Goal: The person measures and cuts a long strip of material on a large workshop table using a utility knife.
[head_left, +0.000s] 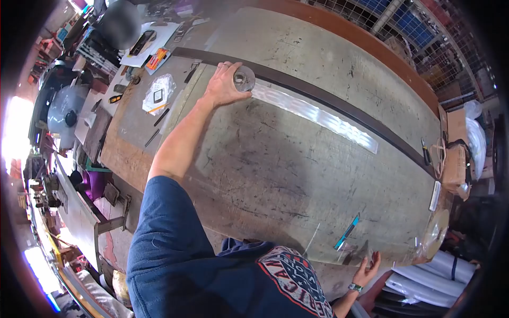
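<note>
My left hand [224, 86] reaches to the far side of the worktable [254, 159], with its fingers closed around a clear round roll [244, 79] that looks like transparent tape. From beside the roll a shiny clear strip [318, 117] runs to the right, flat on the table along a long dark bar [307, 87]. My right hand [366, 273] is low at the near table edge, thumb and fingers apart, and I make out nothing in it. A blue utility knife [347, 233] lies on the table just beyond that hand.
Pliers [426, 152] and cardboard boxes [455, 164] are at the right end. A large roll of clear film [436, 233] sits at the right corner, above wrapped white rolls [435, 278]. Small tools and a plastic bag [159, 94] lie at the left. Wire mesh stands behind.
</note>
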A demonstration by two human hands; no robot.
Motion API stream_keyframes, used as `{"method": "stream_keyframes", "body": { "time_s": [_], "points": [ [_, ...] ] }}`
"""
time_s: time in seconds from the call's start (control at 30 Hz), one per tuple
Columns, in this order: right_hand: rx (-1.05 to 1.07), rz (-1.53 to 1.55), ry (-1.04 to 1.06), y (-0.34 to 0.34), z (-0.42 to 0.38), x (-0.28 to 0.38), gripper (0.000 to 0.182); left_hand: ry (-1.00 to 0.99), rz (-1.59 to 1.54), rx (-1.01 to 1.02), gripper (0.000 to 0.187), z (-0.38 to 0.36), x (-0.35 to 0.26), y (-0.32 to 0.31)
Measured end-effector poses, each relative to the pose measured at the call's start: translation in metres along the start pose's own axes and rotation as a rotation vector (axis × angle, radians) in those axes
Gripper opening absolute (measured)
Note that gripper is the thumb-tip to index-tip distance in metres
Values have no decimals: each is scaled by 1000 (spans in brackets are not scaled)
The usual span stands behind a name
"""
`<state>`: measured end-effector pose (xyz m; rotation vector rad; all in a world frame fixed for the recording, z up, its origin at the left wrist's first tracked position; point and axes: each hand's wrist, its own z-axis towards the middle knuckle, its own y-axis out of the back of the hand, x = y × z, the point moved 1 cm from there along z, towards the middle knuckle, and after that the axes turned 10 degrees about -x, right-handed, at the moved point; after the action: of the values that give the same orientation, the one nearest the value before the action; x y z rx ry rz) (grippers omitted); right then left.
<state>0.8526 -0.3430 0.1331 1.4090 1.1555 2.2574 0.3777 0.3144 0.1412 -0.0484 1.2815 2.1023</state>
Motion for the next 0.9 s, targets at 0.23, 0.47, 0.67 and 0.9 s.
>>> {"method": "stream_keyframes", "body": {
  "time_s": [0.23,0.47,0.67,0.9],
  "points": [
    [41,-127,-78,-7,-21,0,57,7,88,253,105,2,12,-40],
    [123,-117,-92,-28,-9,19,53,14,71,309,111,0,9,-37],
    [137,-81,-65,-47,-10,33,51,11,70,347,120,-3,7,-33],
    [99,-80,-107,-36,-18,32,49,53,82,448,125,5,16,-35]
  ]
}}
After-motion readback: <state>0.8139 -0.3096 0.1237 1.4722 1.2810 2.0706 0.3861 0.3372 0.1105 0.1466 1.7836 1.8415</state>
